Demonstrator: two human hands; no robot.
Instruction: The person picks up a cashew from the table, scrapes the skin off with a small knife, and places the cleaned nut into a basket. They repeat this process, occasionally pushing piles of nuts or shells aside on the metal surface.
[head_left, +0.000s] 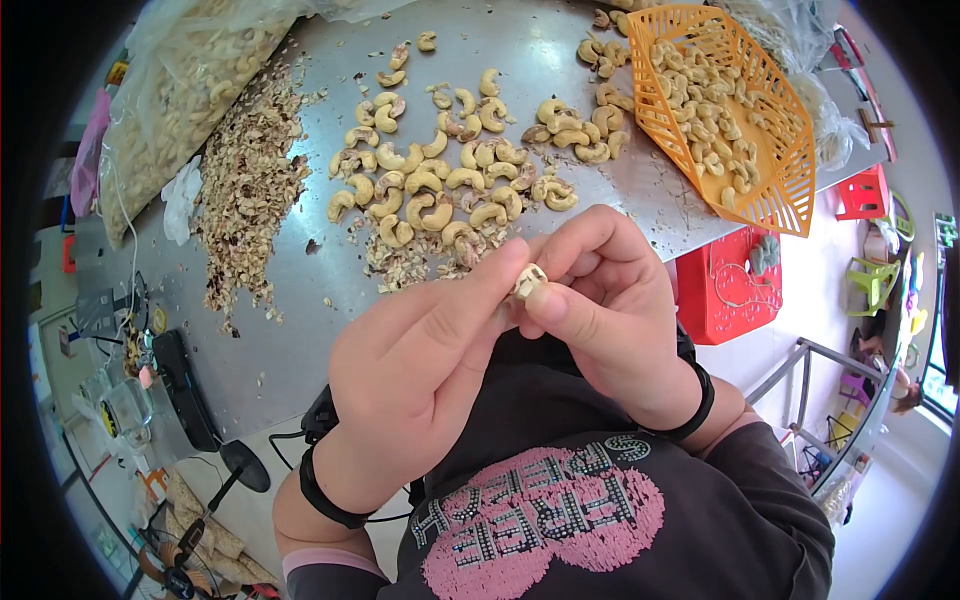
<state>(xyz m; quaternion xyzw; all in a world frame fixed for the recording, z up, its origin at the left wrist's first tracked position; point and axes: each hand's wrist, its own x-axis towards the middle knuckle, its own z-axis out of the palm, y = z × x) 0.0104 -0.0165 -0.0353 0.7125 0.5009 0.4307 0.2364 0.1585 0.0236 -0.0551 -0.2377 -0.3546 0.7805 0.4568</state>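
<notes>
Just in front of my chest, both hands meet at a small pale cashew nut with dark spots on it. My left hand is closed, its thumb and fingertips pressed against one side of the nut. From the other side my right hand pinches the same nut between thumb and forefinger, the remaining fingers curled. Beyond the hands, many loose cashews lie spread over the metal table, some with patches of brown skin. Flaky skin scraps and crumbs lie by the nearest ones.
An orange slotted basket of cashews stands at the back right. On the left are a heap of skin flakes and a large clear bag of cashews. A red stool stands past the table's right edge.
</notes>
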